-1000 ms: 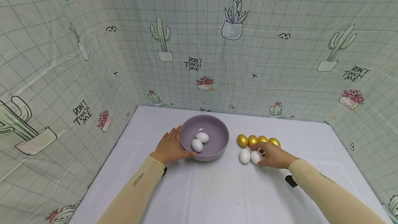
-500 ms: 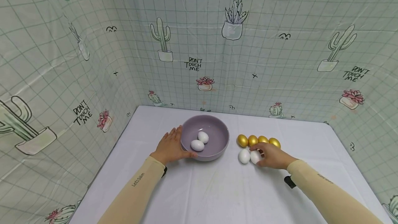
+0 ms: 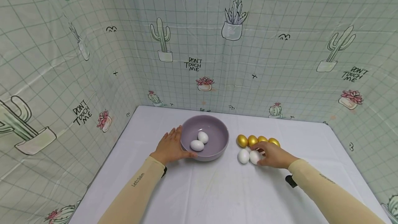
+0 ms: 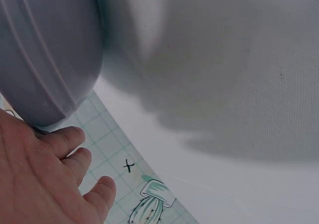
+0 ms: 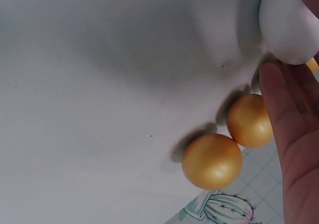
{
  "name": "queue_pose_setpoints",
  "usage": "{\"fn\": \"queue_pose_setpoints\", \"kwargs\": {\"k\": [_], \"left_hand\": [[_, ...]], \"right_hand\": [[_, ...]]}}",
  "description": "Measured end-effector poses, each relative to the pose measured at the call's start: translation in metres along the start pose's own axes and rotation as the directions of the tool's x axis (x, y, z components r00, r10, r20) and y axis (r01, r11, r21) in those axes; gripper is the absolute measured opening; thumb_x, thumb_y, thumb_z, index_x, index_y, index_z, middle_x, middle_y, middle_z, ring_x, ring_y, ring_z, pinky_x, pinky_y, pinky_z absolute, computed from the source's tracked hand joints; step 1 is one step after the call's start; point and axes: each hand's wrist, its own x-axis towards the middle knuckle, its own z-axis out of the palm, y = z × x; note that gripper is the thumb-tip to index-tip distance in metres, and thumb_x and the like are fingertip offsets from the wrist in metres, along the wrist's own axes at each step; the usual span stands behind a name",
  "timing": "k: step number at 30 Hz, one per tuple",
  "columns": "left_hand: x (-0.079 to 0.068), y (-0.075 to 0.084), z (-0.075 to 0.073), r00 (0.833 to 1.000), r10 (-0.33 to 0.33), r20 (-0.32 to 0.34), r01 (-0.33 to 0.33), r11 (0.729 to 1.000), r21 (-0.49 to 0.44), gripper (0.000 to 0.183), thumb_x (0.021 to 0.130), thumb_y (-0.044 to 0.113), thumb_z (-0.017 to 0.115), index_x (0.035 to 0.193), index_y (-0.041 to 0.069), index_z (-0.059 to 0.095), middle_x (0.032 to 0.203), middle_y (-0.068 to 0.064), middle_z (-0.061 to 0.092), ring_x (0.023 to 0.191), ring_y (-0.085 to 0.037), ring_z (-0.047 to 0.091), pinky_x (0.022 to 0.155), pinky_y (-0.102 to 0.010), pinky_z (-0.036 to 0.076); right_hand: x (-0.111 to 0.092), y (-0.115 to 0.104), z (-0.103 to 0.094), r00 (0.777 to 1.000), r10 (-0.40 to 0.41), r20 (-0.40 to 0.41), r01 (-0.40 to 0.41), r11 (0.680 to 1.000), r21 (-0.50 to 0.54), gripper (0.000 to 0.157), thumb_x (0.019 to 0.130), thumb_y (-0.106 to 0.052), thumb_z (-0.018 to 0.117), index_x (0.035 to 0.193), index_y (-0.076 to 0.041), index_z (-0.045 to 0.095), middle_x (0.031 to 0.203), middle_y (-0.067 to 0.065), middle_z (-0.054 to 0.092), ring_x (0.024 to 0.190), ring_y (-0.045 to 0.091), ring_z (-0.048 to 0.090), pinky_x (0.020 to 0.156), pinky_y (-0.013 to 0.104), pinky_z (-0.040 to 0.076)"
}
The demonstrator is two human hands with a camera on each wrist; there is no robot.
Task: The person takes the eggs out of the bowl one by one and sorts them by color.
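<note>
In the head view, my left hand (image 3: pixel 171 149) lies spread against the left side of a purple bowl (image 3: pixel 221 132), its thumb along the near rim and its fingers fairly straight. Two white eggs, one behind (image 3: pixel 203 137) and one in front (image 3: pixel 197 145), lie in the bowl. To the right, my right hand (image 3: pixel 274 155) pinches a white egg (image 3: pixel 255 157) between thumb and fingers, low over the table. Another white egg (image 3: pixel 243 156) sits right beside it on the left. The right wrist view shows the pinched egg (image 5: pixel 289 27) with fingertips at its sides.
Several golden eggs (image 3: pixel 242 141) stand in a row just behind the right hand, partly covered by it. A white cloth covers the table (image 3: pixel 217 189). A curtain printed with cacti (image 3: pixel 205 44) rises behind and along the sides.
The two eggs in the bowl have rolled and turned a little, then come to rest. The pinched egg and its neighbour have shifted slightly left. The left hand has stayed in place.
</note>
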Motion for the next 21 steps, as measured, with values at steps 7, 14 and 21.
{"fn": "queue_pose_setpoints", "kwargs": {"k": [7,14,21], "left_hand": [[0.0,0.0,0.0,1.0,-0.005,0.008,0.004,1.0,0.005,0.136,0.067,0.086,0.063,0.157,-0.003,0.016,0.159,-0.019,0.028,0.148,-0.034,0.023,0.118,-0.05,0.019],[-0.001,0.001,-0.001,1.0,-0.007,0.012,0.007,1.0,0.003,0.135,0.067,0.086,0.064,0.157,-0.003,0.016,0.16,-0.019,0.028,0.148,-0.033,0.023,0.118,-0.05,0.019],[0.0,0.0,0.0,1.0,-0.003,0.008,0.003,1.0,0.007,0.135,0.067,0.087,0.063,0.157,-0.003,0.016,0.159,-0.019,0.028,0.148,-0.034,0.023,0.118,-0.05,0.019]], "right_hand": [[0.0,-0.002,-0.005,1.0,0.007,0.003,-0.007,1.0,0.004,0.048,0.077,-0.003,0.082,0.122,0.002,0.064,0.122,0.012,0.063,0.11,0.033,0.062,0.089,0.047,0.054],[-0.001,-0.005,-0.011,1.0,-0.003,-0.007,0.003,1.0,-0.009,0.05,0.076,-0.004,0.083,0.122,0.003,0.065,0.115,0.011,0.062,0.107,0.033,0.062,0.085,0.041,0.056],[-0.003,-0.012,-0.023,1.0,0.01,-0.003,-0.01,1.0,-0.009,0.048,0.079,-0.003,0.081,0.124,0.002,0.062,0.122,0.016,0.062,0.111,0.038,0.06,0.09,0.049,0.054]]}}
